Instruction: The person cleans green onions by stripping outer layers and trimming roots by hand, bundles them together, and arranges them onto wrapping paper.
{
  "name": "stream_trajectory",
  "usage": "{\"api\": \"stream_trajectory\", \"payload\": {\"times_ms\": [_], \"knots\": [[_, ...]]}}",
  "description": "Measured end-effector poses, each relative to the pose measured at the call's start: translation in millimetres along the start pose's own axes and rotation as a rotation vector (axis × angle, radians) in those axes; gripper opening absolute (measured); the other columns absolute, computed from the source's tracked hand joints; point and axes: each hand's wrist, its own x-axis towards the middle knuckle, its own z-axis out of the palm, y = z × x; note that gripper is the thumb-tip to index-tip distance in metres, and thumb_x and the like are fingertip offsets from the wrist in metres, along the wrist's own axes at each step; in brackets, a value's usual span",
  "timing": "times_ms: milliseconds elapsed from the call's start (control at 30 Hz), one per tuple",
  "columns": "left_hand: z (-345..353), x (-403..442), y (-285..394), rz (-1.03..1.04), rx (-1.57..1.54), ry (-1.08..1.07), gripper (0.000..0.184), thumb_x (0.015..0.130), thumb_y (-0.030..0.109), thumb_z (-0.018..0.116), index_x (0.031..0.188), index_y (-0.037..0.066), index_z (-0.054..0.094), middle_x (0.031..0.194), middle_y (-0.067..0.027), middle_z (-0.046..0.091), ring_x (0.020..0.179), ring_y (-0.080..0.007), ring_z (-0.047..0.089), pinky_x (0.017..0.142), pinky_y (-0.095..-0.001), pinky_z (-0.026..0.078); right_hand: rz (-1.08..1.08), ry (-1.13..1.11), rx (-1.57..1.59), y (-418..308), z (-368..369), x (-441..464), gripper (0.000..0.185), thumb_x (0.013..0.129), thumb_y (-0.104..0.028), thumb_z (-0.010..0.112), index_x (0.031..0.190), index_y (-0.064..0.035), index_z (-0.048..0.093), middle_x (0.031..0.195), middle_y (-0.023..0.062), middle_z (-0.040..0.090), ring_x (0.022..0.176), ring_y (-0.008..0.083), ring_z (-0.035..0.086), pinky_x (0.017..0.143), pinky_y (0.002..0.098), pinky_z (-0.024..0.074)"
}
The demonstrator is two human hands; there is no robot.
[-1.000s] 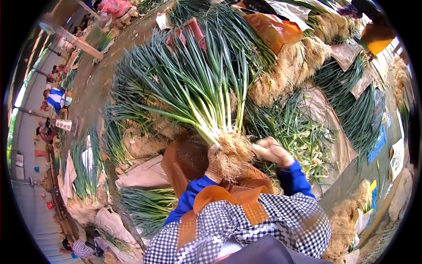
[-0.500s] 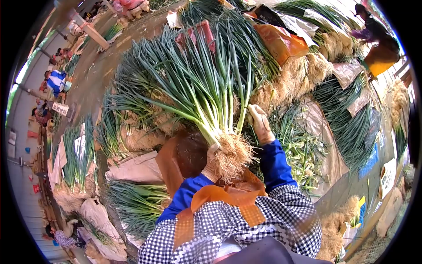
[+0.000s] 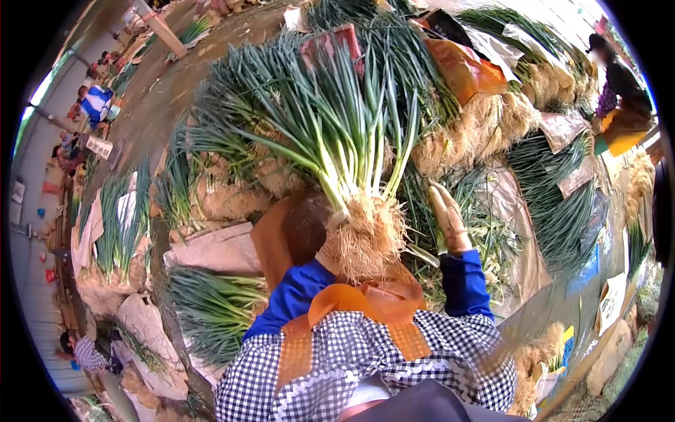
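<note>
A large bunch of green onions (image 3: 351, 151) stands tilted in front of my body, leaves pointing away and its shaggy pale roots (image 3: 371, 235) toward me. My left hand (image 3: 328, 253) is closed on its left side near the root end, partly hidden by the roots. To the right of the bunch, my right hand (image 3: 450, 219) is apart from it, fingers stretched out and lying close together. A pale strip of stalk (image 3: 424, 256) lies beside the right palm; whether the hand touches it I cannot tell. An orange-brown apron (image 3: 271, 243) lies under the bunch.
More green onions (image 3: 218, 313) lie at left. Behind are heaped bunches with roots (image 3: 478, 130) and an orange sheet (image 3: 464, 70). Stripped leaves (image 3: 496, 246) cover the ground at right, beside another onion pile (image 3: 552, 197). A person (image 3: 622, 91) is at far right; others sit far left.
My right hand has moved right and slightly down, away from the onion stalks. The pale strip now shows beside it. My left hand still grips the bunch, and the view has shifted slightly.
</note>
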Motion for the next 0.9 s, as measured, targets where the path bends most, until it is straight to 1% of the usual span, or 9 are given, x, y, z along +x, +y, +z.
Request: {"api": "stream_trajectory", "payload": {"times_ms": [133, 233, 333, 467, 533, 667, 800, 867, 900], "knots": [[55, -15, 20, 0.056, -0.128, 0.039, 0.052, 0.082, 0.029, 0.055, 0.122, -0.003, 0.045, 0.103, -0.0125, 0.057, 0.092, -0.0232, 0.057, 0.084, -0.0381, 0.050, -0.056, -0.534, 0.459, -34, 58, -21, 0.038, 0.096, -0.017, 0.041, 0.129, 0.0037, 0.042, 0.130, 0.0129, 0.046, 0.121, 0.0205, 0.042, 0.102, 0.0288, 0.0311], [80, -26, 44, 0.105, -0.334, 0.042, 0.048, 0.082, 0.024, 0.056, 0.120, -0.004, 0.045, 0.099, -0.0116, 0.056, 0.091, -0.0229, 0.056, 0.083, -0.0365, 0.050, 0.085, -0.720, 0.234, -85, 48, -51, 0.015, 0.089, -0.007, 0.049, 0.094, 0.0036, 0.058, 0.089, 0.0062, 0.058, 0.069, 0.0105, 0.054, 0.072, 0.0226, 0.0466], [101, -33, 69, 0.142, -0.336, -0.015, 0.048, 0.082, 0.022, 0.056, 0.120, -0.004, 0.044, 0.100, -0.0121, 0.056, 0.091, -0.0234, 0.056, 0.082, -0.0366, 0.050, 0.095, -0.611, 0.233, -56, 0, -42, 0.019, 0.089, -0.017, 0.049, 0.081, -0.0022, 0.058, 0.065, -0.0011, 0.051, 0.055, 0.0047, 0.044, 0.051, 0.0211, 0.0409], [142, -31, 104, 0.157, -0.329, -0.113, 0.049, 0.081, 0.020, 0.057, 0.120, -0.005, 0.043, 0.101, -0.0127, 0.056, 0.092, -0.0241, 0.056, 0.082, -0.0368, 0.050, 0.250, -0.370, 0.492, 14, -57, -26, 0.019, 0.083, -0.019, 0.056, 0.093, -0.0052, 0.065, 0.092, 0.0115, 0.066, 0.077, 0.0197, 0.062, 0.066, 0.0300, 0.0513], [162, -29, 118, 0.156, -0.318, -0.154, 0.049, 0.081, 0.019, 0.057, 0.120, -0.005, 0.042, 0.101, -0.0131, 0.055, 0.093, -0.0245, 0.056, 0.082, -0.0369, 0.050, 0.209, -0.442, -1.340, 9, -44, -1, 0.030, 0.084, -0.028, 0.060, 0.107, -0.0084, 0.062, 0.099, 0.0122, 0.064, 0.091, 0.0238, 0.062, 0.079, 0.0336, 0.0505], [193, -24, 131, 0.168, -0.303, -0.192, 0.049, 0.080, 0.017, 0.058, 0.120, -0.006, 0.041, 0.102, -0.0137, 0.055, 0.094, -0.0252, 0.056, 0.082, -0.0370, 0.050, -0.823, -0.118, -0.283, -82, 45, 39, 0.040, 0.081, -0.015, 0.066, 0.119, -0.0085, 0.055, 0.114, 0.0087, 0.059, 0.094, 0.0184, 0.061, 0.079, 0.0270, 0.0493], [210, -19, 137, 0.190, -0.305, -0.224, 0.050, 0.080, 0.014, 0.059, 0.120, -0.007, 0.040, 0.103, -0.0143, 0.055, 0.095, -0.0259, 0.056, 0.082, -0.0372, 0.050, -0.833, -0.146, 0.210, -183, 135, 48, 0.043, 0.085, -0.024, 0.059, 0.124, -0.0073, 0.050, 0.102, 0.0081, 0.062, 0.090, 0.0162, 0.060, 0.081, 0.0243, 0.0463], [215, -15, 137, 0.204, -0.308, -0.237, 0.050, 0.079, 0.013, 0.059, 0.120, -0.007, 0.039, 0.103, -0.0146, 0.055, 0.095, -0.0263, 0.056, 0.081, -0.0373, 0.050, -0.791, -0.562, 0.703, -212, 131, 24, 0.035, 0.089, -0.031, 0.054, 0.111, -0.0040, 0.055, 0.081, 0.0027, 0.061, 0.070, 0.0093, 0.056, 0.067, 0.0217, 0.0434], [214, -14, 136, 0.204, -0.311, -0.237, 0.050, 0.079, 0.013, 0.059, 0.120, -0.008, 0.039, 0.104, -0.0148, 0.055, 0.095, -0.0264, 0.056, 0.081, -0.0374, 0.050, -0.738, -0.735, 0.395, -211, 121, 27, 0.030, 0.093, -0.030, 0.047, 0.095, -0.0010, 0.055, 0.075, 0.0015, 0.056, 0.063, 0.0105, 0.049, 0.060, 0.0253, 0.0392]]}}
